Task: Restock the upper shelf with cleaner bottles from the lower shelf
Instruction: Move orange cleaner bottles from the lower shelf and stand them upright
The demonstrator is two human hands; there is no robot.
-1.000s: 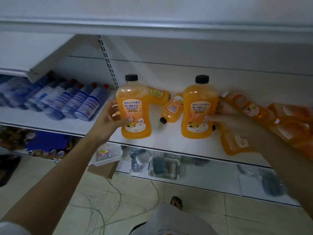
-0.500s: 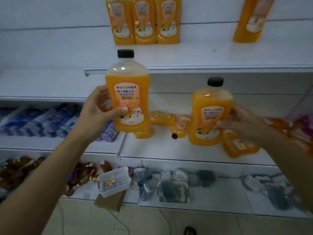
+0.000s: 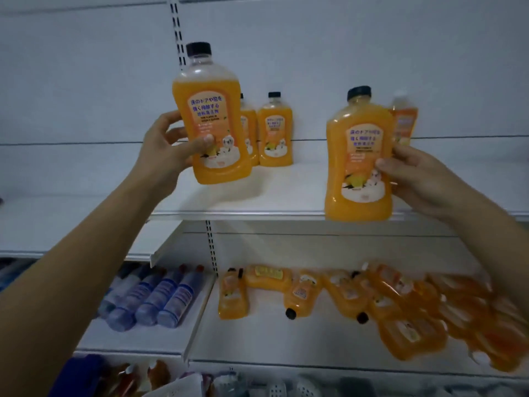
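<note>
My left hand (image 3: 167, 146) grips an orange cleaner bottle with a black cap (image 3: 210, 121), held upright above the upper shelf (image 3: 286, 196). My right hand (image 3: 415, 179) grips a second orange bottle (image 3: 359, 161), upright in front of the shelf's front edge. Standing orange bottles (image 3: 275, 133) sit at the back of the upper shelf, another (image 3: 405, 121) partly hidden behind the right-hand bottle. On the lower shelf (image 3: 257, 333) lie several more orange bottles (image 3: 372, 299) on their sides.
Blue-labelled bottles (image 3: 160, 299) lie in a row on the lower shelf's left section. A perforated upright rail (image 3: 211, 247) divides the shelf bays. White baskets and small goods (image 3: 274, 388) sit on the bottom shelf.
Both hands have lifted their bottles from the lower shelf up to the upper shelf level. The view has tilted upward with them.
</note>
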